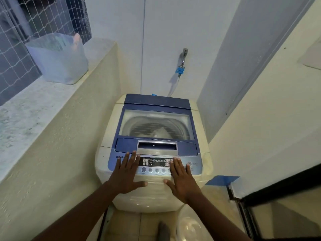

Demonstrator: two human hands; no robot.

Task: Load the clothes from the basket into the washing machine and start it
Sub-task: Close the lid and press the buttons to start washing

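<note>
Washing machine (154, 136), lid closed

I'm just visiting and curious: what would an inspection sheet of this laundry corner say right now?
Surface: washing machine top, blue lid closed; something pale shows through its window.
Job's things: control panel with a row of round buttons; white basket on the floor at the bottom edge, contents unclear.
Clutter: translucent tub on the window ledge.
Grips: left hand and right hand open, flat, fingers spread over the panel, holding nothing.
Cables: hose from wall tap with blue connector down to the machine's rear.
Surroundings: netted window, cream walls, tiled floor, dark door frame at right.
</note>
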